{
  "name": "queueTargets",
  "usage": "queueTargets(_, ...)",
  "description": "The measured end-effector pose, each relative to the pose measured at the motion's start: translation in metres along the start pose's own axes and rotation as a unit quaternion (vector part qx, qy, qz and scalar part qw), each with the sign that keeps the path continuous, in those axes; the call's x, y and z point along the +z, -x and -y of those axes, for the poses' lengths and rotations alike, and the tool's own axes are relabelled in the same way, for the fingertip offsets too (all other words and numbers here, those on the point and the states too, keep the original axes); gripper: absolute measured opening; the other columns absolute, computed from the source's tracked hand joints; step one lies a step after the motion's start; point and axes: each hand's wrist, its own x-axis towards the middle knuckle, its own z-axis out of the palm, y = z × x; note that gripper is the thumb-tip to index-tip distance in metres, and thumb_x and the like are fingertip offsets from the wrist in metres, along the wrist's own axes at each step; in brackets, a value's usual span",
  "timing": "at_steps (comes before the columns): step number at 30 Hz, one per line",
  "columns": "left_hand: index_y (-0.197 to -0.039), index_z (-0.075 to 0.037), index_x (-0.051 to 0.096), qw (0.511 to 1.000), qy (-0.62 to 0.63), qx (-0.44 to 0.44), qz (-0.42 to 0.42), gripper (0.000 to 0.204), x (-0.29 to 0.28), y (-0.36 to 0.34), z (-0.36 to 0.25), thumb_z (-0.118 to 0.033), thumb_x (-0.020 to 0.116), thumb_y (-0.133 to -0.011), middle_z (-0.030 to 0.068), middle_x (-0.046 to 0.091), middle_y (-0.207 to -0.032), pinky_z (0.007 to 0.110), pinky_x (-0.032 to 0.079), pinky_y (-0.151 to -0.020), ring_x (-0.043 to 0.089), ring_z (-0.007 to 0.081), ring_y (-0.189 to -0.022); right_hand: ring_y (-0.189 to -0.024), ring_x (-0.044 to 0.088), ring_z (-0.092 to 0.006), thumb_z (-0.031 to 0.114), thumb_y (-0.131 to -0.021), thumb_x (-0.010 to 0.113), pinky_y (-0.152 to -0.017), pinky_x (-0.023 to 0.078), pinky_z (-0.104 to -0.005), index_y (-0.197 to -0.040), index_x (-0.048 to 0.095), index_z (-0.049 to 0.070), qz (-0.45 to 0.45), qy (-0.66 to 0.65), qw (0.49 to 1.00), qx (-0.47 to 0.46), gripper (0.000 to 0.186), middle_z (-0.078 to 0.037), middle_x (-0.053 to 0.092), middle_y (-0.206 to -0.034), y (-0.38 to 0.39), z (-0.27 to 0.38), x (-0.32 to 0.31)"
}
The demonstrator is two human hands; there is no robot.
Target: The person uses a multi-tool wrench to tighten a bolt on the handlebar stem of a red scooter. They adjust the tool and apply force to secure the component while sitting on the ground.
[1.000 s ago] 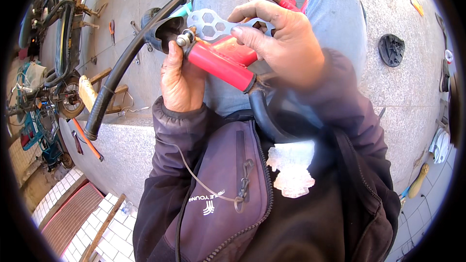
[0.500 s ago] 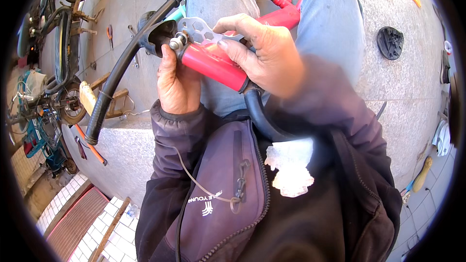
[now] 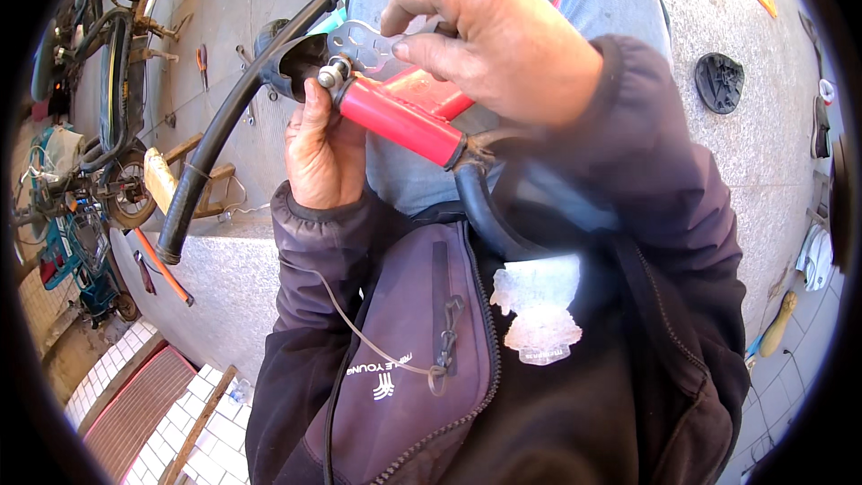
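Observation:
On my lap lies a red metal frame (image 3: 400, 121) with a curved black tube (image 3: 485, 216). My left hand (image 3: 323, 148) grips the frame's upper left end, thumb beside a silver bolt and nut (image 3: 334, 72). A black cup-shaped part (image 3: 296, 65) and a long black handlebar (image 3: 208, 153) lie just left of the bolt. My right hand (image 3: 489, 45) is closed on a flat silver wrench with hexagonal holes (image 3: 355, 40), held over the frame beside the bolt; its right part is hidden by my fingers.
Bicycles (image 3: 117, 81) stand along the left, with a wooden stool (image 3: 166, 178), screwdriver (image 3: 204, 67), spanners (image 3: 251, 99) and an orange-handled tool (image 3: 162, 269) nearby. A black round part (image 3: 718, 83) lies on the right ledge; a yellow-handled tool (image 3: 778, 323) lies lower right.
My right hand has moved upward with the flat wrench, its forearm rising too. My left hand and the red frame have shifted slightly left.

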Motion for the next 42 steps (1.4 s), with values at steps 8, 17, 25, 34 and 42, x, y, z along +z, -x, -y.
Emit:
queueTargets(8, -0.118, -0.001, 0.056, 1.0, -0.007, -0.014, 0.027, 0.041, -0.008, -0.005, -0.004, -0.035, 0.056, -0.096, 0.0132, 0.064, -0.112, 0.041, 0.044, -0.098, 0.06, 0.0246, -0.107, -0.061, 0.06, -0.0109, 0.015, -0.077, 0.069, -0.056, 0.047, -0.0259, -0.086, 0.072, 0.006, 0.298, 0.161, 0.921, 0.194, 0.013, -0.003, 0.067, -0.068, -0.12, 0.039, -0.034)
queueTargets(17, -0.123, 0.0, 0.053, 1.0, -0.025, -0.006, 0.004, 0.045, -0.003, -0.002, -0.003, -0.037, 0.055, -0.096, 0.0127, 0.062, -0.112, 0.042, 0.044, -0.098, 0.059, 0.0258, -0.106, -0.06, 0.055, -0.0077, 0.008, -0.087, 0.063, -0.055, 0.045, -0.0228, -0.094, 0.068, -0.003, 0.1, -0.233, 0.96, 0.117, 0.015, -0.003, 0.062, -0.068, -0.039, -0.001, -0.075)
queueTargets(25, -0.125, -0.002, 0.053, 1.0, -0.013, -0.007, -0.004, 0.045, -0.006, -0.003, -0.003, -0.036, 0.055, -0.096, 0.012, 0.062, -0.114, 0.042, 0.044, -0.099, 0.059, 0.0253, -0.108, -0.07, 0.058, -0.007, 0.006, -0.088, 0.065, -0.063, 0.047, -0.0228, -0.105, 0.064, 0.002, -0.099, -0.204, 0.973, 0.049, 0.017, -0.003, 0.062, -0.076, 0.017, -0.026, 0.014)
queueTargets(34, -0.122, -0.003, 0.055, 1.0, -0.02, -0.005, -0.02, 0.043, -0.002, 0.001, -0.005, -0.037, 0.056, -0.096, 0.0112, 0.064, -0.115, 0.041, 0.043, -0.1, 0.06, 0.0231, -0.109, -0.071, 0.059, -0.0062, 0.006, -0.088, 0.065, -0.065, 0.049, -0.023, -0.108, 0.064, 0.002, -0.125, -0.157, 0.979, 0.036, 0.02, -0.002, 0.062, -0.077, 0.028, -0.028, 0.036)
queueTargets(42, -0.123, -0.004, 0.055, 1.0, -0.002, -0.007, -0.021, 0.043, -0.006, 0.0, -0.003, -0.037, 0.056, -0.096, 0.0105, 0.063, -0.119, 0.04, 0.042, -0.101, 0.059, 0.0226, -0.11, -0.069, 0.068, -0.0286, 0.008, -0.082, 0.067, -0.062, 0.052, -0.0339, -0.101, 0.066, 0.007, -0.196, -0.14, 0.971, 0.011, 0.019, -0.017, 0.066, -0.076, 0.03, -0.024, 0.057)
